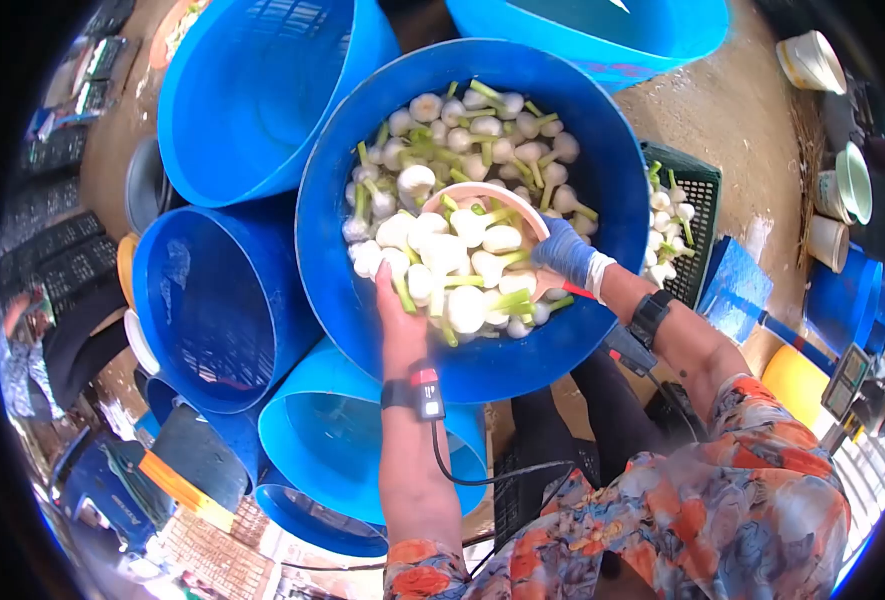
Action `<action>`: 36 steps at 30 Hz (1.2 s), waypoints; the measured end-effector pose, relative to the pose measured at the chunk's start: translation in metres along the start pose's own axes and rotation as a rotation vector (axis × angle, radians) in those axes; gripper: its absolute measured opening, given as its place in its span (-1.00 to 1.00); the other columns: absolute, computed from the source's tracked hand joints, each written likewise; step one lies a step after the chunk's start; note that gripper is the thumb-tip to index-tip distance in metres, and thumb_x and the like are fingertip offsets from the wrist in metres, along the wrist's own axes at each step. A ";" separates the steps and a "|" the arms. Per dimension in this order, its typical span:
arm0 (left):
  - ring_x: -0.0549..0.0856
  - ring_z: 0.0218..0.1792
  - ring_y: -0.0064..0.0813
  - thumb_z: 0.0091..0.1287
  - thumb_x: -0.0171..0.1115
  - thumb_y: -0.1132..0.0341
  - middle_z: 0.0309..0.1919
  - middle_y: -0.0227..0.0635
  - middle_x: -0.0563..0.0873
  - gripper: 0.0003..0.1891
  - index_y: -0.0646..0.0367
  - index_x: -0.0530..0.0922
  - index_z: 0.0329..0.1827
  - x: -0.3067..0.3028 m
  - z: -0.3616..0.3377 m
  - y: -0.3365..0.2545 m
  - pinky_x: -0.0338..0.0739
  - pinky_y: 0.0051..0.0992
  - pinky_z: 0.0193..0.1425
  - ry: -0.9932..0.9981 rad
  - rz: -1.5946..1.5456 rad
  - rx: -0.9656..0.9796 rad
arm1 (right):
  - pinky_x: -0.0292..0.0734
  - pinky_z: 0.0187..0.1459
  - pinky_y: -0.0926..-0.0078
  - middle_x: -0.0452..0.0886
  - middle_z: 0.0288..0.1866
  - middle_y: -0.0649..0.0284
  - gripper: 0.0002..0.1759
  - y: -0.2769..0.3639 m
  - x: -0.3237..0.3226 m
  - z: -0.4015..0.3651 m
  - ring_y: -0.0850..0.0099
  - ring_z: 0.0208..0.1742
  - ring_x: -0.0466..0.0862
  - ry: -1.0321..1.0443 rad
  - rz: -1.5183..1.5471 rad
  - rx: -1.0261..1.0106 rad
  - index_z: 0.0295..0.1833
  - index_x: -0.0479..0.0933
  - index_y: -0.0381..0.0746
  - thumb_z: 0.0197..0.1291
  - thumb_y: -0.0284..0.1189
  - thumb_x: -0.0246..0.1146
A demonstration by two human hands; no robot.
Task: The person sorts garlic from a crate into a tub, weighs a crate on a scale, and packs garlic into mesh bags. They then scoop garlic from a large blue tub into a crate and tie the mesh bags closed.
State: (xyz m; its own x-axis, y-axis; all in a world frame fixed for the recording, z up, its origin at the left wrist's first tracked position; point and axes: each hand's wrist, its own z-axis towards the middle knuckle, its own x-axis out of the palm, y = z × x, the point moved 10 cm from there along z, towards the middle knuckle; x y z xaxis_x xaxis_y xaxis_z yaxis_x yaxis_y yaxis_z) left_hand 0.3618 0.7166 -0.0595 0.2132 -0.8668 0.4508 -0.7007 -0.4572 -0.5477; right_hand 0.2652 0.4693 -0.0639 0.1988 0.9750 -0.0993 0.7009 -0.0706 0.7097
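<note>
A big blue tub [323, 190] holds many garlic bulbs [467, 140] with short green stems. Above them is a pale pink bowl [492, 190], heaped with more garlic bulbs [442, 255]. My right hand [567, 250], in a blue glove, is closed on the bowl's right rim. Below that hand a thin red piece [579, 292] sticks out; what it belongs to is hidden. My left hand [400, 315], bare, is at the near left side of the heap, touching bulbs. Its fingers are mostly hidden, so its grip cannot be made out.
Several blue tubs stand around, including a light blue one [187, 110] at upper left and a dark blue one [147, 275] at left. A dark green crate [704, 190] with garlic is on the right. Farther right are white buckets [810, 62] and a digital scale display [844, 380].
</note>
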 end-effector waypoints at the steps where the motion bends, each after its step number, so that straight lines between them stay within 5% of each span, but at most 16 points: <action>1: 0.61 0.09 -0.27 0.30 0.09 -0.04 0.07 -0.26 0.59 -0.44 0.11 0.36 0.25 0.009 -0.007 -0.001 0.53 -0.20 0.17 0.012 0.019 -0.006 | 0.50 -0.11 0.47 0.63 -0.19 0.21 -0.40 0.002 -0.005 -0.010 0.38 -0.21 0.60 -0.014 0.018 -0.001 0.18 0.47 -0.27 -0.13 -0.63 0.17; 3: 0.60 0.08 -0.26 0.31 0.06 -0.03 0.07 -0.26 0.59 -0.46 0.11 0.38 0.25 0.023 -0.014 -0.001 0.51 -0.20 0.19 0.008 0.066 0.003 | 0.50 -0.13 0.45 0.63 -0.22 0.22 -0.45 0.007 -0.017 -0.034 0.39 -0.23 0.59 -0.013 0.247 -0.055 0.13 0.49 -0.27 -0.12 -0.60 0.17; 6: 0.53 0.17 -0.13 0.32 -0.04 -0.06 0.19 -0.19 0.50 -0.40 0.13 0.31 0.33 0.087 -0.043 0.013 0.44 -0.08 0.26 0.168 0.077 -0.146 | 0.50 -0.12 0.43 0.64 -0.24 0.19 -0.45 -0.006 -0.053 -0.060 0.41 -0.21 0.58 -0.076 0.106 -0.052 0.08 0.51 -0.27 -0.19 -0.54 0.23; 11: 0.56 0.14 -0.17 0.31 0.08 0.01 0.18 -0.18 0.51 -0.40 0.14 0.29 0.33 0.165 -0.089 0.026 0.49 -0.14 0.23 0.143 0.256 -0.075 | 0.51 -0.09 0.43 0.65 -0.22 0.18 -0.40 -0.014 -0.119 -0.139 0.41 -0.20 0.60 -0.278 0.375 -0.049 0.08 0.51 -0.28 -0.26 -0.60 0.21; 15: 0.60 0.08 -0.25 0.30 0.14 0.05 0.10 -0.24 0.57 -0.45 0.18 0.36 0.26 0.240 -0.130 0.101 0.55 -0.23 0.16 0.263 0.295 -0.242 | 0.52 -0.09 0.49 0.62 -0.15 0.26 -0.41 -0.042 -0.197 -0.229 0.51 -0.15 0.57 -0.432 0.513 -0.154 0.10 0.49 -0.34 -0.23 -0.59 0.22; 21: 0.65 -0.01 -0.29 0.30 0.17 0.10 0.05 -0.20 0.59 -0.50 0.22 0.42 0.19 0.329 -0.144 0.266 0.56 -0.28 0.10 0.487 0.381 -0.467 | 0.53 -0.09 0.52 0.60 -0.07 0.27 -0.38 -0.132 -0.287 -0.333 0.53 -0.10 0.57 -0.861 0.480 0.028 0.15 0.46 -0.34 -0.21 -0.62 0.24; 24: 0.64 -0.07 -0.38 0.30 0.17 0.09 -0.01 -0.24 0.62 -0.54 0.26 0.49 0.13 0.349 -0.099 0.321 0.56 -0.35 0.00 0.522 0.602 -0.257 | 0.51 0.02 0.37 0.56 0.08 0.04 -0.28 -0.181 -0.304 -0.323 0.25 0.06 0.59 -1.078 0.253 0.093 0.29 0.30 -0.32 -0.13 -0.59 0.19; 26: 0.64 -0.10 -0.42 0.32 0.16 0.11 -0.04 -0.25 0.63 -0.56 0.27 0.51 0.10 0.350 -0.109 0.332 0.56 -0.37 -0.04 0.574 0.670 -0.137 | 0.46 0.10 0.19 0.42 0.23 -0.14 -0.16 -0.186 -0.316 -0.317 -0.08 0.15 0.51 -1.198 -0.214 0.278 0.41 0.07 -0.28 -0.07 -0.52 0.19; 29: 0.67 -0.13 -0.43 0.35 0.13 0.18 -0.05 -0.23 0.65 -0.64 0.29 0.55 0.05 0.333 -0.143 0.306 0.57 -0.41 -0.09 0.624 0.834 -0.086 | 0.50 0.05 0.14 0.24 0.37 -0.11 -0.05 -0.187 -0.327 -0.281 -0.08 0.10 0.55 -1.140 -0.503 0.423 0.47 -0.10 -0.24 -0.02 -0.45 0.25; 33: 0.70 -0.15 -0.41 0.35 0.15 0.29 -0.07 -0.18 0.67 -0.71 0.33 0.56 -0.01 0.258 -0.154 0.242 0.60 -0.52 -0.14 0.515 0.599 -0.122 | 0.52 0.01 0.13 0.22 0.39 -0.10 -0.10 -0.202 -0.342 -0.281 -0.07 0.06 0.57 -1.099 -0.577 0.505 0.46 -0.06 -0.24 0.01 -0.46 0.22; 35: 0.71 -0.22 -0.41 0.35 0.14 0.33 -0.18 -0.19 0.69 -0.77 0.32 0.59 -0.07 0.203 -0.135 0.196 0.61 -0.53 -0.20 0.360 0.658 -0.014 | 0.53 -0.01 0.10 0.23 0.38 -0.07 -0.12 -0.190 -0.354 -0.296 -0.07 0.07 0.57 -1.238 -0.758 0.375 0.45 -0.06 -0.25 0.02 -0.46 0.20; 36: 0.70 -0.23 -0.45 0.33 0.15 0.35 -0.20 -0.22 0.70 -0.78 0.31 0.59 -0.09 0.163 -0.119 0.178 0.61 -0.52 -0.22 0.243 0.658 0.032 | 0.43 0.16 0.25 0.36 0.28 -0.10 -0.16 -0.152 -0.350 -0.305 0.04 0.21 0.47 -1.269 -0.772 0.305 0.43 0.06 -0.29 -0.02 -0.56 0.20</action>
State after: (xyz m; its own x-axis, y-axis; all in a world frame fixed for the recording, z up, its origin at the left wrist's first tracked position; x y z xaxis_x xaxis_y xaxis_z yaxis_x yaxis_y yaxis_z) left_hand 0.1905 0.5181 0.0007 -0.4088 -0.8983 0.1613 -0.6109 0.1380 -0.7796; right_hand -0.1202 0.2030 0.0757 0.0567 -0.0185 -0.9982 0.9853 0.1623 0.0529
